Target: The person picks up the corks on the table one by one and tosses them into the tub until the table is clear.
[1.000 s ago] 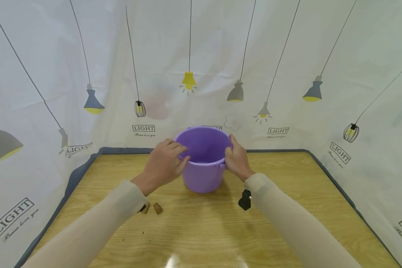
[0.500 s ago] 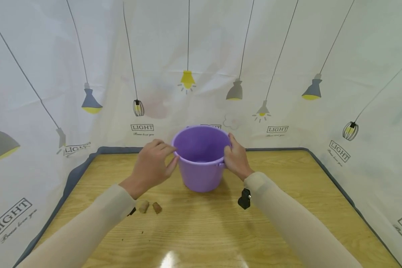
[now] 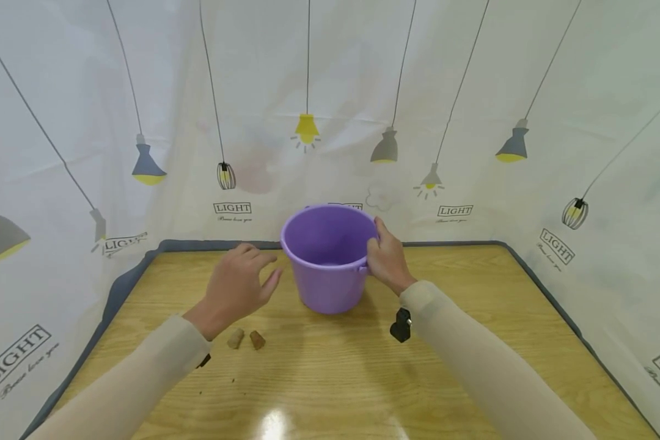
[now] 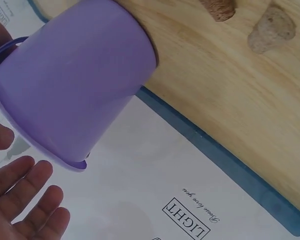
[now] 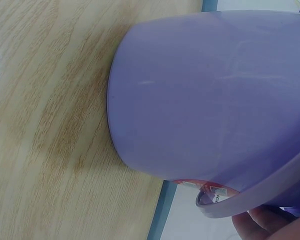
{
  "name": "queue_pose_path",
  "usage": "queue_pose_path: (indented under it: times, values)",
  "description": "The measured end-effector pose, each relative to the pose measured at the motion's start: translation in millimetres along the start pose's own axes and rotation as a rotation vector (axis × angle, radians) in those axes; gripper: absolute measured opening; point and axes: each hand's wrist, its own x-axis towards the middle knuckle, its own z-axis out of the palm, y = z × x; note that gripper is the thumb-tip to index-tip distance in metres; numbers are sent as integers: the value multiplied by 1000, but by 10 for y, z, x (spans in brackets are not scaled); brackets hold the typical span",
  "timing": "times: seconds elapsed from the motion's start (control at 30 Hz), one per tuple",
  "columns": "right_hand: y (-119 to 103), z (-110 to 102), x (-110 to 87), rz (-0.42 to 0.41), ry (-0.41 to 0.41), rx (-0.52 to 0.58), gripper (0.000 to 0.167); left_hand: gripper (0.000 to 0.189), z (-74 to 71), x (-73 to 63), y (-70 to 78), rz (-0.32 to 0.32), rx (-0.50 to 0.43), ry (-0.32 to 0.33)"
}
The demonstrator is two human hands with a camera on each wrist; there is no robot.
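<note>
A purple plastic bucket (image 3: pixel 330 287) stands upright on the wooden table, its mouth facing up toward the head camera. My right hand (image 3: pixel 387 256) grips its rim on the right side, thumb over the edge. In the right wrist view, fingertips (image 5: pixel 260 222) show behind the bucket's handle (image 5: pixel 270 192). My left hand (image 3: pixel 236 287) hovers left of the bucket, apart from the rim, fingers loosely bent and holding nothing. Its spread fingers (image 4: pixel 40 215) show below the rim in the left wrist view. Two cork stoppers, one pale (image 3: pixel 235 338) and one brown (image 3: pixel 257 340), lie near my left wrist.
The wooden table (image 3: pixel 330 379) has a dark blue edging (image 3: pixel 451 244) along its back and sides. White cloth (image 3: pixel 330 73) printed with hanging lamps encloses it on three sides. Tiny dark specks lie on the table at front left.
My left hand has let go of the bucket's rim and moved left and slightly down, away from it. My right hand keeps its grip, and the bucket has barely shifted.
</note>
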Motion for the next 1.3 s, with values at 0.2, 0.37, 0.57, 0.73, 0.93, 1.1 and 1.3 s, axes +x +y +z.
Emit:
queue_pose_path:
  times: [0.2,0.37,0.57,0.73,0.93,1.1,1.3]
  values:
    - [-10,-1,-3,7,1,10,64,24,1,-118,-9,-40,7,-99]
    - [-5,3,-8,19,-10,15,64,27,12,-222,-4,-98,21,-213]
    - [4,5,-3,11,-3,-1,65,28,43,-319,-7,-133,35,-321]
    - [-3,-1,-8,5,-1,-4,64,29,75,-384,0,-156,36,-425]
    - [-9,-3,-11,5,-2,0,64,32,100,-450,13,-183,53,-535]
    - [-11,-6,-10,1,8,-3,64,34,89,-485,11,-189,65,-619]
    - [-6,-6,-4,-14,15,-33,64,34,100,-549,-18,-169,67,-666]
